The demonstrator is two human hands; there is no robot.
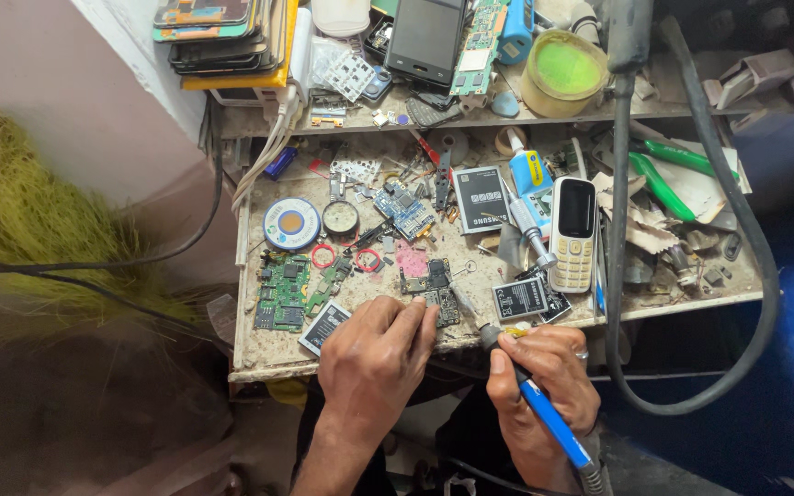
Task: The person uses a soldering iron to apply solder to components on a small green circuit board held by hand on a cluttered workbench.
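diagonally, soldering iron (537,401) tip up-left

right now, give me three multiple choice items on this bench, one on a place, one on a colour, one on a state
1. Where does the white keypad phone lie?
A. right of the dark battery
B. on the floor
C. in the left hand

2. What colour is the soldering iron handle?
A. red
B. blue
C. white

3. What is the left hand doing?
A. hanging free
B. gripping pliers
C. pressing a small circuit board down

Key: 1 A, it lies beside the battery; 2 B, blue shows in the right hand; 3 C, the fingers rest on the board.
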